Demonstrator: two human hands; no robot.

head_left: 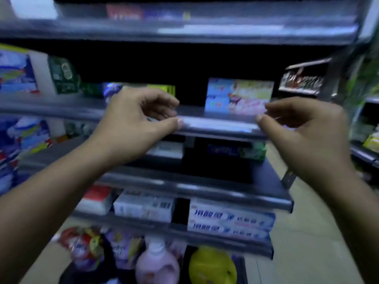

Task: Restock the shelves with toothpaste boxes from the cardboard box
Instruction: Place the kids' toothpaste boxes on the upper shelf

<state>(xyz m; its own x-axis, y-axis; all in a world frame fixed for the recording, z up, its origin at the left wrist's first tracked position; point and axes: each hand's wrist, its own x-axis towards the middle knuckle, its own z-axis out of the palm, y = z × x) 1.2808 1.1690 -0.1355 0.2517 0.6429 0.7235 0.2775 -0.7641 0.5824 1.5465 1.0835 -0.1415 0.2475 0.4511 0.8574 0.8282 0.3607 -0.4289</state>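
A long pale toothpaste box (pixel 218 124) lies level against the front lip of the middle shelf (pixel 61 111); motion blur smears its print. My left hand (pixel 131 121) pinches its left end between thumb and curled fingers. My right hand (pixel 303 128) pinches its right end the same way. Just behind it on that shelf stands a stack of colourful toothpaste boxes (pixel 240 96). More white and blue toothpaste boxes (pixel 231 221) are stacked on a lower shelf. The cardboard box is out of view.
Green and yellow packs (pixel 162 89) stand behind my left hand, with a dark gap between them and the stack. Blue packs (pixel 18 72) fill the left. A pink bottle (pixel 156 263) and a yellow pack (pixel 212 267) sit at floor level. Another rack (pixel 303 78) stands far right.
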